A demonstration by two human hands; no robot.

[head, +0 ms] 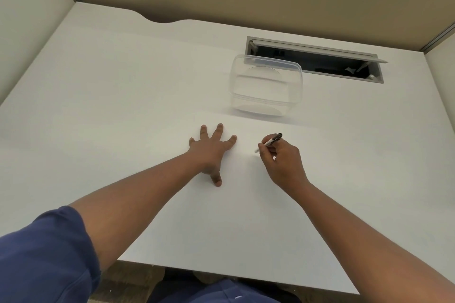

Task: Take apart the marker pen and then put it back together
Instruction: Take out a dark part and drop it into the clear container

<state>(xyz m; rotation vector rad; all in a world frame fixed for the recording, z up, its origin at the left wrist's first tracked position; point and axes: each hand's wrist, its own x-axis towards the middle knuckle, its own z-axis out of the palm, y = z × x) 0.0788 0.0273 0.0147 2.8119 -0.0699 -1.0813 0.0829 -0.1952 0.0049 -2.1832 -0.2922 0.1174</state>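
Observation:
A slim marker pen (272, 141) with a white barrel and a black far end is held in my right hand (283, 157), gripped between thumb and fingers like a writing tool. Its near, pale end points down to the left, close to the white desk (123, 106); whether it touches is unclear. My left hand (211, 150) lies flat on the desk to the left of the pen, palm down, fingers spread, holding nothing. A gap of bare desk separates the two hands.
A clear plastic container (266, 85) stands behind the hands, toward the back right. Behind it an open cable slot (344, 66) is cut into the desk. Beige partition walls enclose the back and sides. The desk's front edge runs near my lap.

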